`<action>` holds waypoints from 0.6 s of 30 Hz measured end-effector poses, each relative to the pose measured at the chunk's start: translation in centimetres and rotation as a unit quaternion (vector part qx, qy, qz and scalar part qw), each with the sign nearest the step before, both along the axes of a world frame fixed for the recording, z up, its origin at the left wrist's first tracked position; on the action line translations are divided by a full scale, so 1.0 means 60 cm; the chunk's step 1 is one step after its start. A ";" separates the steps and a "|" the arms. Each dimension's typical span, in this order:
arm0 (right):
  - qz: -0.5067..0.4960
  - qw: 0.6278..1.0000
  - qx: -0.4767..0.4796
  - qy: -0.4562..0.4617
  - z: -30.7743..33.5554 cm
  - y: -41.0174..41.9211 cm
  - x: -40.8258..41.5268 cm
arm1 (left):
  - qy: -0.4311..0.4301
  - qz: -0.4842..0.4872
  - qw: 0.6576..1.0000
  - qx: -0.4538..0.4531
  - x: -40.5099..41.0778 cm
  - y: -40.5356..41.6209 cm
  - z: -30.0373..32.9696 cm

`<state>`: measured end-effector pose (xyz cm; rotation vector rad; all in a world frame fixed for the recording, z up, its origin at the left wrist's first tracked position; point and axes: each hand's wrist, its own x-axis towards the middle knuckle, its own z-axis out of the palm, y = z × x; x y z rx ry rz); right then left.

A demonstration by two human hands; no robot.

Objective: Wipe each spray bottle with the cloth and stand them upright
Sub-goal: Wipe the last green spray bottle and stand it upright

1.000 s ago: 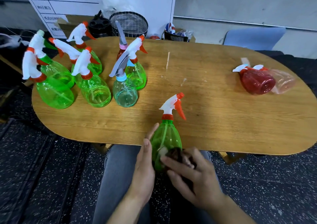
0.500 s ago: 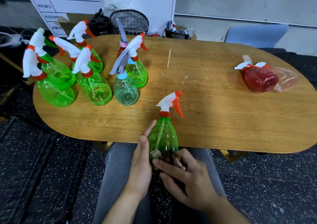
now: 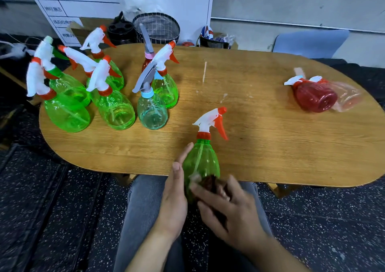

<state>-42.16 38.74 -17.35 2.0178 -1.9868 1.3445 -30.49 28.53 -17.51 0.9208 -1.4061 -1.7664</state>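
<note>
The right hand (image 3: pixel 229 207) is motion-blurred, hiding most of the dark cloth (image 3: pixel 211 183) and the green bottle's (image 3: pixel 201 163) base. At two o'clock, a clear bottle (image 3: pixel 346 99) sits half-hidden behind the red bottle (image 3: pixel 314 98).

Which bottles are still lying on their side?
The red bottle and the pale pink bottle touching it, at the table's right end. The green ones at the left stand upright.

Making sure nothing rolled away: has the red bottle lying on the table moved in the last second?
No. The red bottle still lies on its side at the same spot near the table's right end.
</note>
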 end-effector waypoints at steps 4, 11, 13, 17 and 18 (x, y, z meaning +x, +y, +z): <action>0.031 0.999 -0.006 0.029 -0.013 0.013 -0.004 | 0.015 0.003 1.000 0.026 -0.002 0.001 0.006; -0.165 0.889 -0.039 -0.425 0.008 -0.025 0.003 | 0.025 0.009 1.000 0.000 -0.017 0.009 0.025; -0.165 0.866 -0.027 -0.472 0.004 -0.031 0.011 | 0.038 0.005 0.999 0.004 -0.021 0.008 0.029; -0.158 0.856 -0.032 -0.491 0.004 -0.026 0.020 | 0.043 -0.012 0.999 -0.001 -0.015 -0.001 0.022; -0.152 0.859 -0.034 -0.488 0.003 -0.025 0.022 | 0.043 -0.013 0.999 -0.001 -0.013 -0.002 0.020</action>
